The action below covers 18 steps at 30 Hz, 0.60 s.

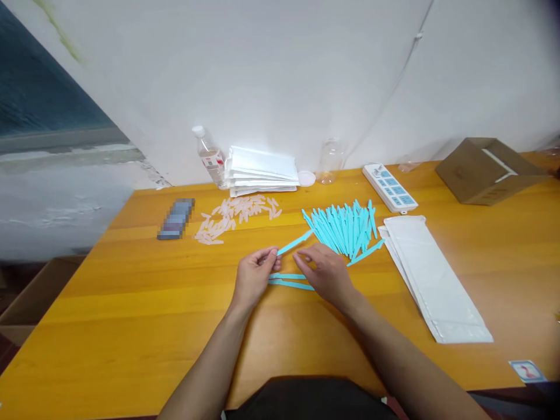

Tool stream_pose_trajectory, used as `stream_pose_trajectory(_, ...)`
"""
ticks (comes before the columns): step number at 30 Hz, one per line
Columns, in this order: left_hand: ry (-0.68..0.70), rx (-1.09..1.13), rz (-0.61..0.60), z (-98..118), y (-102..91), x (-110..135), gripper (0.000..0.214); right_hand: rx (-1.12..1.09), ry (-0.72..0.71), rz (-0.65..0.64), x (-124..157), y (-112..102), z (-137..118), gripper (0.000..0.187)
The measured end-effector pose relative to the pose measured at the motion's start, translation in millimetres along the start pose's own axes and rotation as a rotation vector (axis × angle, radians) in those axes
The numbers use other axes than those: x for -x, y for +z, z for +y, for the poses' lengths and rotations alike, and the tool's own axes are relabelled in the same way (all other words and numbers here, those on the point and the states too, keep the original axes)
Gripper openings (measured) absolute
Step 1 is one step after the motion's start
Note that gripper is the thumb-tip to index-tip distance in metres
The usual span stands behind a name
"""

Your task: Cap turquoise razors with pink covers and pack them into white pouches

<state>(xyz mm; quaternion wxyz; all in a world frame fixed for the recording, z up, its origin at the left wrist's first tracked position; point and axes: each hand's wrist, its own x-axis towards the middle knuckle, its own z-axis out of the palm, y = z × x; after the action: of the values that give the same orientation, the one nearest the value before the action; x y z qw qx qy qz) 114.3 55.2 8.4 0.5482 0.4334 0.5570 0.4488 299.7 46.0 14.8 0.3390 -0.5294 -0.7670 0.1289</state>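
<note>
My left hand pinches one end of a slim turquoise eyebrow razor between thumb and fingers. The razor slants up to the right, its far end beside the pile. Close to it, my right hand hovers with bent fingers slightly apart, and I see nothing in them. Two more turquoise razors lie on the table below and between my hands, partly covered by them. Just beyond my right hand spreads a pile of turquoise razors. Small pale pink, see-through pieces are scattered behind my left hand.
On the wooden table stand a labelled bottle, stacked white envelopes, a clear jar and its lid. A phone lies left. Rightward are a power strip, white envelopes and a cardboard box.
</note>
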Motion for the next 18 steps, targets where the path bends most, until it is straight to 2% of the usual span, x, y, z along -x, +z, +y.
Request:
stream_pose_trajectory(2,-0.039,0.124,0.032,-2,4.2,3,0.044,-0.223,0.206,-0.024,0,4,-4,0.043)
stream_pose_trajectory(5,-0.085,0.203,-0.038,-4,20.1,12,0.043,-0.662,0.391,-0.152,-5,10,-9,0.046)
stream_pose_trajectory(7,-0.065,0.135,-0.124,-4,29.2,17,0.038,-0.834,0.462,-0.168,-9,13,-9,0.046)
stream_pose_trajectory(9,0.035,-0.053,-0.154,-3,26.6,17,0.031,-0.815,0.485,-0.116,-12,12,-3,0.046)
stream_pose_trajectory(11,0.166,-0.287,-0.071,-1,6.2,10,0.026,-0.615,0.420,-0.046,-14,7,7,0.045)
stream_pose_trajectory(13,0.268,-0.504,0.098,2,-30.7,-3,0.028,-0.340,0.303,-0.034,-13,1,17,0.043)
stream_pose_trajectory(16,0.400,-0.911,0.356,8,-95.2,-25,0.031,-0.093,0.170,-0.128,-10,-5,24,0.042)
stream_pose_trajectory(17,0.406,-1.067,0.391,10,-113.0,-32,0.032,-0.063,0.142,-0.165,-9,-6,24,0.042)
stream_pose_trajectory(18,0.413,-1.200,0.371,12,-127.0,-37,0.032,-0.043,0.114,-0.199,-8,-6,24,0.042)
